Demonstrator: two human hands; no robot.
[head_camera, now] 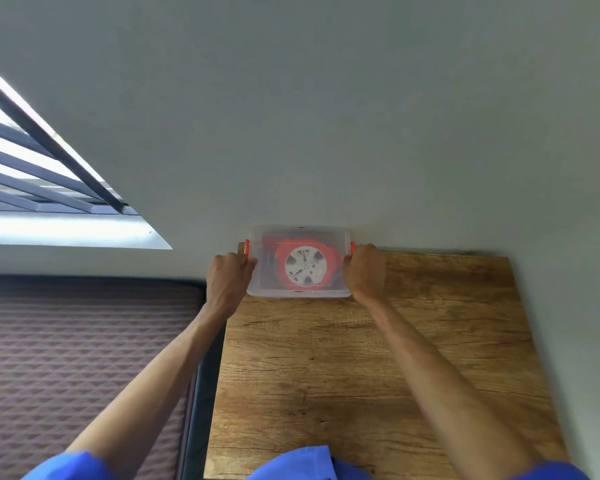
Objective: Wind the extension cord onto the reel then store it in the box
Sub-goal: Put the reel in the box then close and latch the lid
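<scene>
At the desk's [378, 358] far edge, against the wall: closed clear box [267, 289], wound red reel [306, 267] inside, left hand [227, 277] and right hand [364, 271] gripping its ends. Task seemingly finished, bar letting go.

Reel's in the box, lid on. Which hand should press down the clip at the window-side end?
Left. The left hand already grips the box end beside that orange clip, nearest the window. The right hand holds the opposite end.

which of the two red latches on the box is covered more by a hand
The right red latch: the right hand hides most of it, while the left red latch shows nearly whole.
</scene>
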